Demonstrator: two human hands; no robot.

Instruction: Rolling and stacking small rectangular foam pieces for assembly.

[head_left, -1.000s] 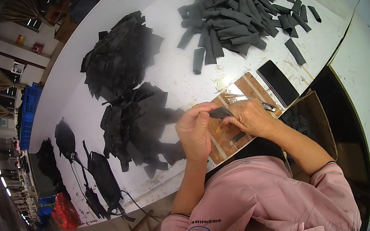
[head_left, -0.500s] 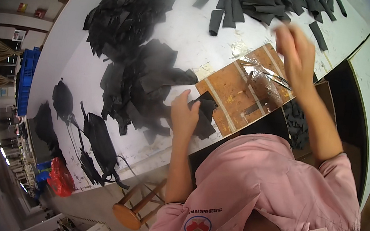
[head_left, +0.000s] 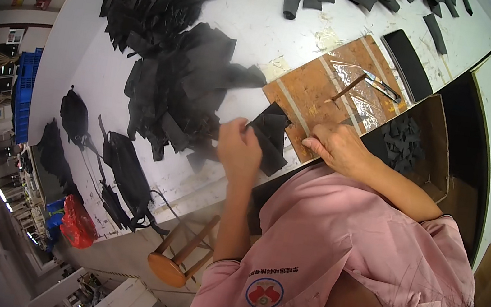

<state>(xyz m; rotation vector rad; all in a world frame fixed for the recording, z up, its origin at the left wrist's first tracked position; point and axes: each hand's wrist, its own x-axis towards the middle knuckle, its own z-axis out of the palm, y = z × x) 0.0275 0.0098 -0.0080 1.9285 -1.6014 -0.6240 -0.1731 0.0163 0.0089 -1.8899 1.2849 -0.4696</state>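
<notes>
Black, angular cloth (head_left: 270, 144) is lying slantwise against the left hand (head_left: 240, 149), showing overlapping faces, layered or folded. Its right side is covering the wooden board's (head_left: 304, 93) left end; its lower corner is pointing toward the table's (head_left: 244, 107) near edge.

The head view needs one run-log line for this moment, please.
left hand: at dark fabric pieces, grip unclear | right hand: at wooden board, grip unclear | black phone: beside board
</notes>
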